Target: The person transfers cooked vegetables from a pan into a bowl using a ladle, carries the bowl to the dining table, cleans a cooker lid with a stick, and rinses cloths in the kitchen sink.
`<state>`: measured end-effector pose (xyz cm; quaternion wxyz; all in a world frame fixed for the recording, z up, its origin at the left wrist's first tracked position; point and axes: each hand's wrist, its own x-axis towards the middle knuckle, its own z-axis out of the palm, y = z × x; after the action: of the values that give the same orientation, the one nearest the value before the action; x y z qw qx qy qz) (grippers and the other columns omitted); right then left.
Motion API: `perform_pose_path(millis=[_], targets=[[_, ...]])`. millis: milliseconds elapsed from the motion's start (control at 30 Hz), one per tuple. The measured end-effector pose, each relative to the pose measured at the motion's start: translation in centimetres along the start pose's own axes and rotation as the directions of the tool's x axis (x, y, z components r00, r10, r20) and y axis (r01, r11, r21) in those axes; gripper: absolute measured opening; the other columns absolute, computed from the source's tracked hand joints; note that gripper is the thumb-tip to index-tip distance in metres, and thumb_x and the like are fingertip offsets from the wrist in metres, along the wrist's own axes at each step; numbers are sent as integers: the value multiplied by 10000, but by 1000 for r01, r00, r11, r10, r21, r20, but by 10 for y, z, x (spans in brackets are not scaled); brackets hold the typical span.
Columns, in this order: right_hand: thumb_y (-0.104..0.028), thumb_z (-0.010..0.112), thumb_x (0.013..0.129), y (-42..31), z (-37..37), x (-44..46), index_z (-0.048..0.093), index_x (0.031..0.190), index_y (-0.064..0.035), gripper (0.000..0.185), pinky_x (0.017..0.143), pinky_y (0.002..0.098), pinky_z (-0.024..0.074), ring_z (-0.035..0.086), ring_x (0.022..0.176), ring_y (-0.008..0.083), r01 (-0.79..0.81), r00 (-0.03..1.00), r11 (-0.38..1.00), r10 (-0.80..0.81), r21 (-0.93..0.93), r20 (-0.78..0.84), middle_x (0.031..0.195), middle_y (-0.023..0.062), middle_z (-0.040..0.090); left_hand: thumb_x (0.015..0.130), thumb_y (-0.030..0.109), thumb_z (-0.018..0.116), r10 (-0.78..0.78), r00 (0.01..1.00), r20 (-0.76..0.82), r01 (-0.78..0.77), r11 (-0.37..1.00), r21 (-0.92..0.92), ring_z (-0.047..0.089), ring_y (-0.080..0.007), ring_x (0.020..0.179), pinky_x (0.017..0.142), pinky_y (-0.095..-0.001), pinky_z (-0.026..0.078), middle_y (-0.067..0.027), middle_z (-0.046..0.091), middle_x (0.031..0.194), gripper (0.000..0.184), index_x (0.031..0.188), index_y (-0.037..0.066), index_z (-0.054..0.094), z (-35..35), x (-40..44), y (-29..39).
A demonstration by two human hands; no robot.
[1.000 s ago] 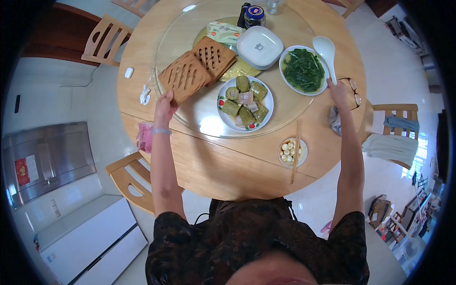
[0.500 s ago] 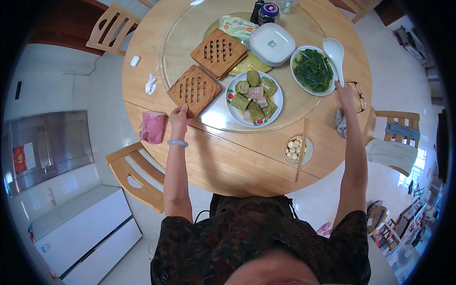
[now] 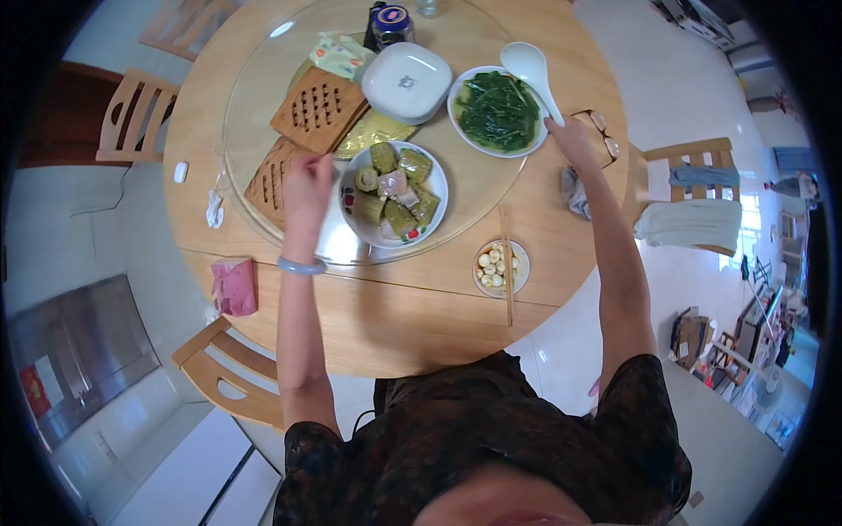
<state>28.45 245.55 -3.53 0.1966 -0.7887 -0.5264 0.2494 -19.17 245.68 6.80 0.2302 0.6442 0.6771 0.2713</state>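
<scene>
the left hand (image 3: 307, 188) curls over the lower trivet (image 3: 266, 182), toward the counter's (image 3: 561, 254) left edge; the right hand (image 3: 570, 142) meets the spoon's (image 3: 524, 63) handle end by the greens plate (image 3: 504, 154) — neither grip can be told — where light, level pressure suits.

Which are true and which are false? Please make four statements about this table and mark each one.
1. The right hand holds the handle of the white spoon. True.
2. The leafy greens are inside the blue-lidded jar. False: they are on a white plate.
3. The chopsticks lie across the small dish. True.
4. The pink packet is on the glass turntable. False: it is on the wooden tabletop.
</scene>
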Motion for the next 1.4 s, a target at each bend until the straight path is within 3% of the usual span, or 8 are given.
perform_pose_path(millis=[167,400,500,567,700,767,1167,1400], targets=[[-418,532,879,-11,-4,0,666,1002,-33,426,772,443,472,639,842,364,-5,999,999,7,36,-50,865,216,666,970,211,486,1,854,521,309,804,-509,635,-143,664,573,-287,524,-107,662,775,331,1163,-53,541,104,-17,88],[-394,552,867,-6,-5,11,663,1029,-26,417,747,426,477,634,800,353,-18,1000,993,17,120,8,823,214,656,1006,181,386,-123,842,526,327,890,-316,605,-199,540,518,-327,518,-129,633,723,266,965,-54,502,243,8,75],[-364,569,858,-6,-9,9,662,1046,-20,403,729,410,482,637,775,334,-29,999,991,22,134,47,813,223,653,1003,172,390,-193,863,468,363,880,-306,617,-204,532,512,-344,514,-133,630,693,262,964,-56,513,226,3,102],[-346,592,887,-1,-4,13,662,1020,7,383,652,337,443,534,683,143,20,998,965,-33,260,45,692,73,577,1000,165,391,-147,893,425,293,908,-301,621,-206,533,513,-342,515,-135,630,690,260,952,-58,515,236,6,89],[-329,587,891,-7,-7,8,657,1002,22,375,633,329,433,513,677,125,12,999,976,-22,217,45,689,59,564,990,149,403,-26,933,360,153,932,-329,621,-212,523,510,-337,513,-132,631,693,248,947,-65,521,231,3,88],[-299,587,856,-2,-3,4,656,1051,-9,357,680,378,480,617,704,220,-23,1000,956,26,292,-5,753,166,650,986,145,410,-23,940,341,150,925,-350,616,-209,520,509,-337,512,-128,628,682,242,949,-66,525,228,-2,90],[-327,605,851,-46,-61,-66,678,955,-7,345,637,368,457,583,646,197,123,986,988,-111,89,-125,678,146,611,969,134,437,21,973,228,79,904,-420,610,-171,534,522,-315,526,-119,630,698,221,956,-67,527,166,-49,96],[-290,598,856,-142,-52,-130,667,925,3,309,585,376,436,540,584,167,151,986,979,-140,140,-86,626,131,570,955,112,425,-84,938,336,265,800,-538,608,-144,561,503,-276,490,-87,612,701,207,953,-54,548,49,-77,75]])
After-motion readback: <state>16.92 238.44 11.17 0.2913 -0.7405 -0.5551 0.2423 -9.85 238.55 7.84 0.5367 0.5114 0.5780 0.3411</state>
